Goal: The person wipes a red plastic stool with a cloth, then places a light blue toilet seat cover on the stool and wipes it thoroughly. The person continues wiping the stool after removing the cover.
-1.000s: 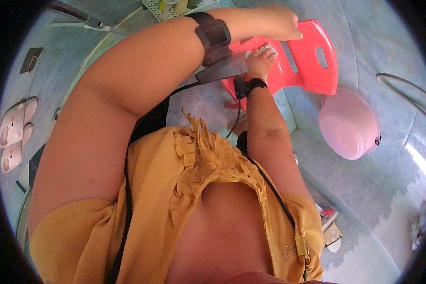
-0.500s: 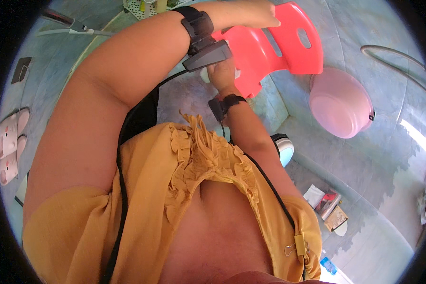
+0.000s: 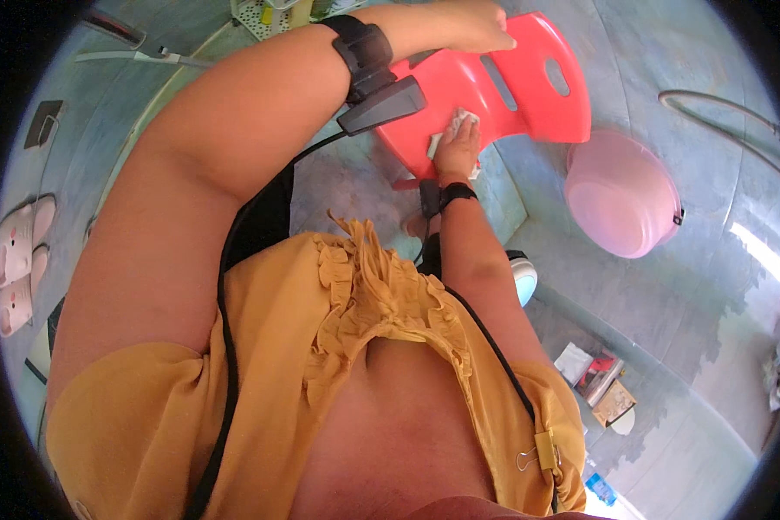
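A small red plastic chair (image 3: 429, 91) with slots in its backrest is at the top middle, tilted in front of me. My left hand (image 3: 481, 26) reaches across and grips the chair's edge by the backrest, its fingers curled and partly out of sight. Against the seat, my right hand (image 3: 458, 156) presses a white cloth (image 3: 466, 120) that shows around the fingers. Both wrists wear black straps, and a dark grey device on the left one covers part of the seat.
Right of the chair, a pink basin (image 3: 624, 195) leans at the blue-grey wall. A hose (image 3: 724, 102) curves along that wall. Pink slippers (image 3: 15, 260) hang at the left. Several small packages (image 3: 598, 377) lie low on the right. A perforated shelf (image 3: 256, 19) is at the top.
My right hand has moved up and right with the cloth, from the seat's near edge onto its surface. The chair has shifted slightly; my left hand keeps its grip.
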`<state>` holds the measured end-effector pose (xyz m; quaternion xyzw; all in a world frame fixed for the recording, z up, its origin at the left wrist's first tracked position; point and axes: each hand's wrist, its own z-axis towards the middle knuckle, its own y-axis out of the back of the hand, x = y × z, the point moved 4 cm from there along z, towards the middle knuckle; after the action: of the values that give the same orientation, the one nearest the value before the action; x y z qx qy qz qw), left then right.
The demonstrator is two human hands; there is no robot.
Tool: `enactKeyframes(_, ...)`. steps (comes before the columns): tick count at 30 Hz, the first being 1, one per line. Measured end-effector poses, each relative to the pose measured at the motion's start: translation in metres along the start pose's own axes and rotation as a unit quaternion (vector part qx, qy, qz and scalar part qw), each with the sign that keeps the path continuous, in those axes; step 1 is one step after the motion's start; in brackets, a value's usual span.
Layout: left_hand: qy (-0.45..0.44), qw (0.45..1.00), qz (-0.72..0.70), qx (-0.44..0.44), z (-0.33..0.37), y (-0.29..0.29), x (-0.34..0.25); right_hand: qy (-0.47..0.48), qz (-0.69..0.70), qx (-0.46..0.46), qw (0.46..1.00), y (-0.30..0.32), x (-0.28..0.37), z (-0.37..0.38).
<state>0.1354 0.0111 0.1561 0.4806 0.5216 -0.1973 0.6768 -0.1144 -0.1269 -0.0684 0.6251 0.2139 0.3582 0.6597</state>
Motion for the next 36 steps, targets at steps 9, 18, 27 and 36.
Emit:
enactKeyframes(9,-0.065,0.995,0.075,-0.014,0.021,-0.007,0.017,-0.097,0.025,0.021,0.995,-0.025,0.043,0.052)
enactKeyframes(18,-0.052,0.998,0.046,0.003,0.021,-0.012,0.014,0.229,0.018,0.023,0.973,-0.067,0.086,0.061)
enactKeyframes(27,-0.018,0.999,0.023,0.022,0.004,-0.02,0.007,0.273,0.128,0.182,0.936,-0.003,0.099,-0.018)
enactKeyframes(36,-0.046,0.991,0.074,0.098,0.013,-0.07,0.012,-0.168,0.496,0.311,0.793,0.125,0.085,-0.025)
